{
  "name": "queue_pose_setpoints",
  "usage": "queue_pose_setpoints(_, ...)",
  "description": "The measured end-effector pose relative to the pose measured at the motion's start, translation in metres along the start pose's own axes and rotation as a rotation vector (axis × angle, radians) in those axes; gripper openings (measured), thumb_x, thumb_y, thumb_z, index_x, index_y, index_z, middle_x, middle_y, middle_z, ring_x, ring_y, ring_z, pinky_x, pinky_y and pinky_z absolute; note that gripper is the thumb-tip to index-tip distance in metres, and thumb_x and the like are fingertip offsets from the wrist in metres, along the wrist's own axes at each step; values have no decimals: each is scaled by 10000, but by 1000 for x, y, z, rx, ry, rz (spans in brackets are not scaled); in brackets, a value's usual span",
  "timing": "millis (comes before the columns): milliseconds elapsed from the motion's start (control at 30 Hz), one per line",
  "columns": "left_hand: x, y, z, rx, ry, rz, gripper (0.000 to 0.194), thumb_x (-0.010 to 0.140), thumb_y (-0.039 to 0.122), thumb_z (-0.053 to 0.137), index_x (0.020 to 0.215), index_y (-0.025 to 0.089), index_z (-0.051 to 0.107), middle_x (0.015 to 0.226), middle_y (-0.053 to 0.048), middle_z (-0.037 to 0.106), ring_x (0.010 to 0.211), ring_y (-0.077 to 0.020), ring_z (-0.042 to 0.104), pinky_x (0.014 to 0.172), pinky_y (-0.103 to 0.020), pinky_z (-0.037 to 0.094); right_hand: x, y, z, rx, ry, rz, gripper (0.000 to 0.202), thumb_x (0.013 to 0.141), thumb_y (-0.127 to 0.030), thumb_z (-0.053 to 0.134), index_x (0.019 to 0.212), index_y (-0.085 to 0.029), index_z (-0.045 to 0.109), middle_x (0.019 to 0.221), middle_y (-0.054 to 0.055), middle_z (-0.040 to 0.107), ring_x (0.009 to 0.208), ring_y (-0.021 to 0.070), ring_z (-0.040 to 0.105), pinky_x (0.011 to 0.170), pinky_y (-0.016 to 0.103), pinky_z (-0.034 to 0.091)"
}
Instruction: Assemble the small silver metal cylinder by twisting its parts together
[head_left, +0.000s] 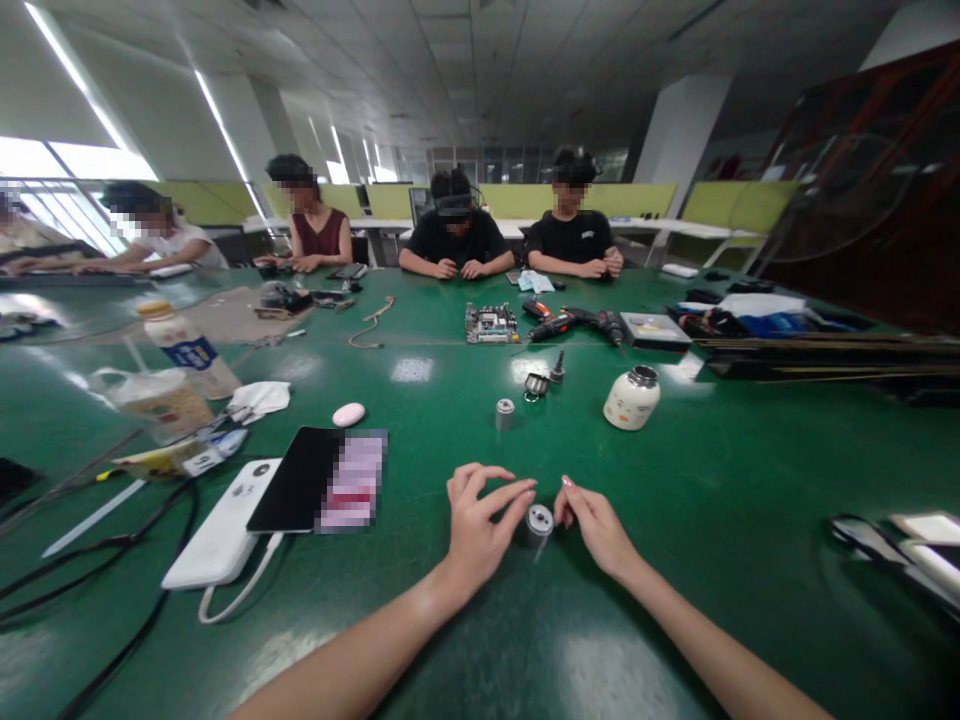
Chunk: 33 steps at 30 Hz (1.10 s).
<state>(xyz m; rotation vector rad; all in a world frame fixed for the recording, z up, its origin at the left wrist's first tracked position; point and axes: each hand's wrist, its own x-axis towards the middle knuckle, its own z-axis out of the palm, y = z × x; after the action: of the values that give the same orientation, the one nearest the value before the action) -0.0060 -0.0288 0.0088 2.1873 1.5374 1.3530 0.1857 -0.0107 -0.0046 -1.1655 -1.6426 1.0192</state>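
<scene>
Between my two hands a small silvery metal cylinder (539, 524) stands upright on the green table, its round end with small holes facing up. My left hand (484, 520) is just left of it, fingers stretched out and apart, with thumb and index tips close together near the cylinder's upper edge. On the other side, my right hand (600, 530) is closed in a pinch, thumb against curled fingers; anything between them is too small to make out. Farther off stands a second metal cylinder (505, 414). Behind it lie a ring-shaped metal part (535, 386) and a dark geared part (557, 368).
To the right stands a cream jar (631, 400). At left are a tablet (296, 480), a white power bank (225, 530), a pink oval object (349, 414), cables and a bottle (187, 350). A circuit board (491, 323) and power drills (551, 325) lie beyond; several people sit opposite.
</scene>
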Motion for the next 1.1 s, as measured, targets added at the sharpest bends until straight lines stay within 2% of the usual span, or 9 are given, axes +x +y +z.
queue_pose_setpoints(133, 0, -8, 8, 167, 52, -145, 143, 832, 281, 708, 928, 356, 781, 1154, -81, 642, 1084, -357, 421, 855, -550, 343, 1, 0, 1, 17, -1, 5, 594, 957, -589, 352, 609, -186, 615, 578, 10, 584, 565, 157, 528, 595, 276, 399)
queue_pose_setpoints(267, 2, -10, 10, 243, 37, -167, 127, 782, 273, 758, 849, 376, 791, 1241, -68, 614, 1109, -386, 415, 847, -575, 340, 2, 0, 1, 34, 7, 5, 607, 956, -601, 335, 646, -178, 641, 589, 19, 596, 566, 159, 539, 583, 273, 405)
queue_pose_setpoints(333, 2, -6, 6, 230, 91, -141, 165, 817, 261, 726, 909, 389, 776, 1237, -49, 610, 1114, -344, 427, 878, -541, 358, 2, 0, 1, 41, 16, 6, 613, 955, -607, 328, 658, -175, 645, 585, 20, 596, 559, 158, 537, 573, 271, 406)
queue_pose_setpoints(433, -1, 2, 0, 88, 168, 24, 183, 867, 255, 669, 983, 367, 755, 1155, -41, 618, 1100, -278, 446, 936, -470, 381, 2, 0, 0, 48, 28, 6, 613, 956, -609, 322, 664, -176, 643, 574, 14, 587, 550, 155, 534, 571, 269, 408)
queue_pose_setpoints(500, -4, 7, -2, -11, 113, 157, 151, 859, 282, 678, 963, 354, 759, 1118, -39, 616, 1091, -268, 444, 954, -451, 386, 2, -1, 0, 52, 32, 4, 606, 955, -607, 331, 662, -178, 644, 570, 8, 582, 551, 154, 535, 579, 269, 412)
queue_pose_setpoints(600, -7, 10, -2, -72, -14, 236, 136, 837, 301, 702, 947, 358, 759, 1104, -36, 618, 1089, -271, 433, 954, -453, 391, 2, -2, 0, 57, 36, 2, 596, 947, -609, 360, 651, -180, 650, 564, 2, 578, 553, 152, 535, 582, 268, 411)
queue_pose_setpoints(833, -5, 10, -1, -107, -14, 183, 138, 873, 235, 638, 957, 281, 738, 1019, -56, 640, 1043, -256, 468, 929, -437, 401, 3, -2, 0, 86, 64, 2, 604, 931, -631, 374, 645, -178, 652, 555, 0, 580, 531, 146, 526, 564, 264, 408)
queue_pose_setpoints(967, -5, 9, -1, -111, -77, 178, 120, 867, 263, 645, 930, 294, 742, 1010, -49, 643, 1053, -261, 464, 928, -439, 399, 2, -2, 1, 115, 74, 4, 604, 909, -648, 411, 631, -170, 654, 546, 3, 577, 525, 144, 520, 556, 265, 404)
queue_pose_setpoints(1100, -5, 10, -3, -116, -166, 181, 271, 877, 220, 591, 1116, 316, 676, 1124, -47, 616, 1101, -263, 446, 959, -453, 379, 4, -2, -1, 178, 103, 7, 576, 891, -653, 447, 659, -171, 659, 557, 8, 593, 517, 147, 525, 553, 270, 421)
